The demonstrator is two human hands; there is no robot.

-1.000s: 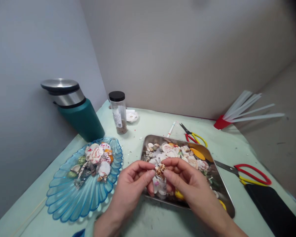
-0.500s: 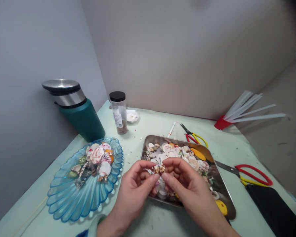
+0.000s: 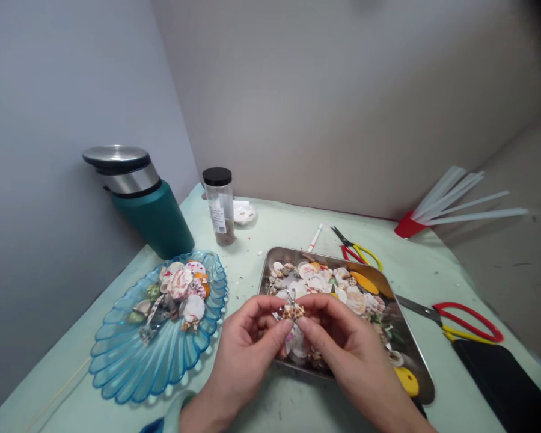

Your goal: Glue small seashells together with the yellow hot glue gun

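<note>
Brown-spotted shell piece point(image 3: 293, 311), being pinched between fingertips of left hand point(image 3: 243, 349) and right hand point(image 3: 345, 346), over steel tray point(image 3: 412, 349); close handling apparently proceeding, next move needing steady fingers; blue dish point(image 3: 133, 373) holding shells point(image 3: 179, 282), leftward; lidded jar point(image 3: 220, 210) standing beyond

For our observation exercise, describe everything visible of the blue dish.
The blue dish looks like clear plastic or glass, shell-shaped, with ridges fanning to a scalloped rim. It lies open side up on the pale green tabletop, left of the metal tray. Assorted shells sit heaped toward its far end; neither hand touches it.
</note>
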